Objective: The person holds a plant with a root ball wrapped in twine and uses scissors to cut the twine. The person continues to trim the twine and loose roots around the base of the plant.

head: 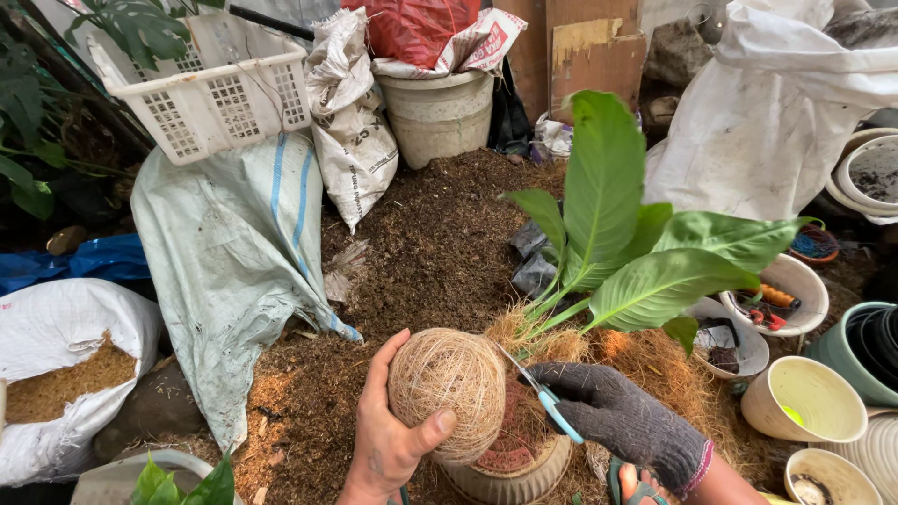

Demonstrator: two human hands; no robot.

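A: What sits in the bare left hand [385, 432]?
B: A ball of coir twine [447, 391], fingers wrapped round it, held over a terracotta pot [510, 468] by the soil heap [440, 238]
A: And the gloved right hand [622, 419]?
B: Fingers closed on blue-handled scissors [541, 393], blades angled toward the ball, probably to snip twine. A broad-leaved plant [622, 238] stands just behind

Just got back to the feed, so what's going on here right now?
A person's bare left hand grips a ball wrapped in coir fibre, held over a round pot. The gloved right hand holds blue-handled scissors, blades pointing at the ball. A leafy green plant stands just behind, on a heap of brown potting mix. Empty pots sit to the right.
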